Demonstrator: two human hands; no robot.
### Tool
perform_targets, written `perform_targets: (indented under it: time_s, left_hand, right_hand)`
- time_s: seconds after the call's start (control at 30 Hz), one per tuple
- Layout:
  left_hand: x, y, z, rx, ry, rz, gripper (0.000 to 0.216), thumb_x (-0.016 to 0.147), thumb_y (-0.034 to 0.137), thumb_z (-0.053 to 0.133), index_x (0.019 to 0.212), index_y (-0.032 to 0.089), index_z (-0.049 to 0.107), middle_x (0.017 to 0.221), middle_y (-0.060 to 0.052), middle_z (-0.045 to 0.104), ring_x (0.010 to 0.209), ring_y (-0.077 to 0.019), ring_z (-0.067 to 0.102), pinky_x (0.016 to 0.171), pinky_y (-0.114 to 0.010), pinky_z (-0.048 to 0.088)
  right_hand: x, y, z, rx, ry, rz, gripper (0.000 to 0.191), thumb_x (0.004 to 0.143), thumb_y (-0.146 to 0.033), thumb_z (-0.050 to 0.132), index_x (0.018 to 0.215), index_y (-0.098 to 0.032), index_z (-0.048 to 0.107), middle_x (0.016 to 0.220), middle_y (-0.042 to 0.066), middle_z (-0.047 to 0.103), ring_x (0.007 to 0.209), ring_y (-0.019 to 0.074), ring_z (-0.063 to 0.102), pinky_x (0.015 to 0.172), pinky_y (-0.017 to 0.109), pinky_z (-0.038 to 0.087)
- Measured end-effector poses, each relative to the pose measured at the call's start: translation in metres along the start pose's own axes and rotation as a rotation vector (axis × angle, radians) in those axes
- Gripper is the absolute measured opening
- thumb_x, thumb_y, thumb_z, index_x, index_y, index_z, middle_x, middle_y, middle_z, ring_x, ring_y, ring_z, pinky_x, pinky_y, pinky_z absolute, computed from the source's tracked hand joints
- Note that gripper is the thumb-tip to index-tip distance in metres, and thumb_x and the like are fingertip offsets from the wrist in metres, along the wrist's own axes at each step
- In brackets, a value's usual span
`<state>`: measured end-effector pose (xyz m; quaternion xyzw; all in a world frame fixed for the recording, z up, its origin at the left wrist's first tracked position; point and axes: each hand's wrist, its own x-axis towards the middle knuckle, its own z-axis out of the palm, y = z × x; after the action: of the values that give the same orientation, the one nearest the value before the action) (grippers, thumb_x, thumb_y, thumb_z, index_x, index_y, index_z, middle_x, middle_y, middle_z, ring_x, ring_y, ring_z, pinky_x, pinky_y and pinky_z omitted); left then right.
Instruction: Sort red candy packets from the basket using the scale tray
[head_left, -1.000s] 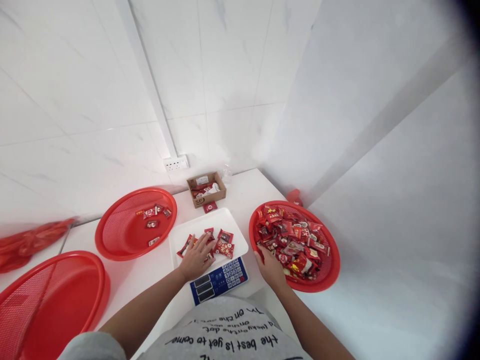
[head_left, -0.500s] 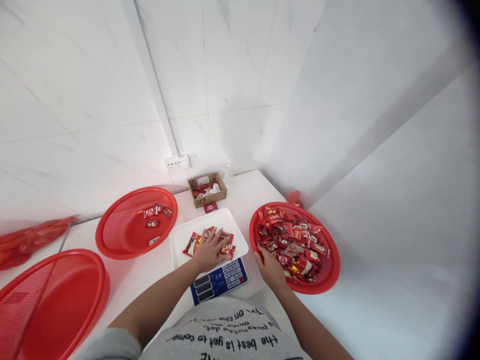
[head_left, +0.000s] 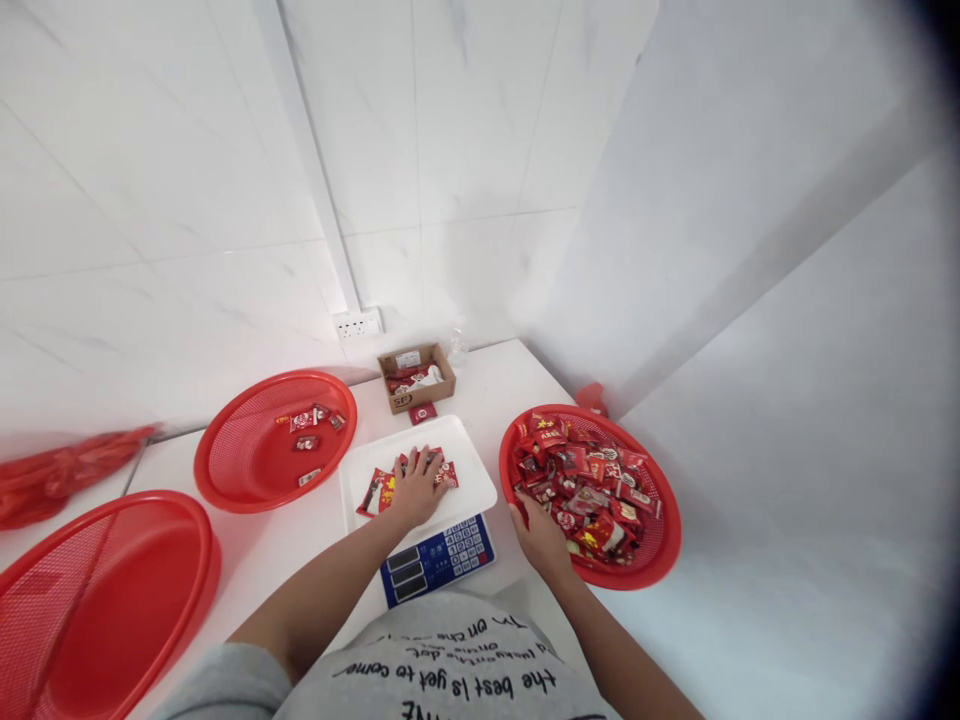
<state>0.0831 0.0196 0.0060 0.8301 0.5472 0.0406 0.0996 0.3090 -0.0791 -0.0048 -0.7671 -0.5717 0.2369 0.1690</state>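
My left hand (head_left: 417, 492) lies palm down over several red snack packets (head_left: 379, 493) on the white tray (head_left: 469, 478) of a weighing scale. Its fingers are spread, and the palm hides part of the packets. Below the tray shows the scale's blue keypad panel (head_left: 435, 562). To the right, my right hand (head_left: 543, 534) grips the near left rim of a red plastic basket (head_left: 670, 505), the thumb outside and the fingers over the edge. A heap of small red packets (head_left: 592, 480) fills that basket.
A second red basket (head_left: 217, 480) at the left holds a few packets. Nearer me stands a third red basket (head_left: 196, 525). Behind the scale are a small cardboard box (head_left: 402, 401) of packets and a red packet (head_left: 422, 413). A socket strip (head_left: 358, 323) is on the wall.
My left hand has slid left across the tray, and the packets under it have shifted left and closer together. The right hand keeps its hold on the basket rim.
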Motion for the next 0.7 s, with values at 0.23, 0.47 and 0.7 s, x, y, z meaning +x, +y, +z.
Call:
perform_targets:
  time_s: [0.23, 0.47, 0.7]
  left_hand:
    - [0.001, -0.056, -0.031, 0.027, -0.070, 0.367, 0.064, 0.082, 0.058, 0.039, 0.139, 0.032, 0.026, 0.147, -0.005, 0.026, 0.136, -0.0262, 0.014, 0.109, -0.050, 0.006]
    - [-0.006, -0.058, -0.027, 0.004, -0.165, 0.509, 0.059, 0.082, 0.057, 0.041, 0.136, 0.035, 0.032, 0.148, -0.005, 0.023, 0.135, -0.0280, 0.018, 0.107, -0.053, 0.006]
    - [-0.014, -0.019, -0.007, -0.014, -0.040, 0.237, 0.051, 0.086, 0.047, 0.038, 0.135, 0.032, 0.035, 0.147, -0.006, 0.026, 0.135, -0.0269, 0.017, 0.105, -0.057, 0.011]
  right_hand:
    - [0.000, 0.001, 0.000, -0.006, -0.001, 0.010, 0.048, 0.088, -0.040, 0.030, 0.124, -0.015, 0.048, 0.125, 0.011, 0.054, 0.115, 0.0210, 0.049, 0.097, 0.033, 0.036]
    - [0.001, 0.001, 0.001, -0.007, 0.004, 0.003, 0.047, 0.088, -0.039, 0.030, 0.124, -0.015, 0.049, 0.125, 0.010, 0.054, 0.116, 0.0209, 0.049, 0.097, 0.032, 0.035]
    - [0.001, 0.000, 0.001, -0.017, 0.001, 0.011, 0.048, 0.088, -0.040, 0.030, 0.123, -0.014, 0.048, 0.125, 0.011, 0.054, 0.116, 0.0213, 0.049, 0.096, 0.032, 0.037]
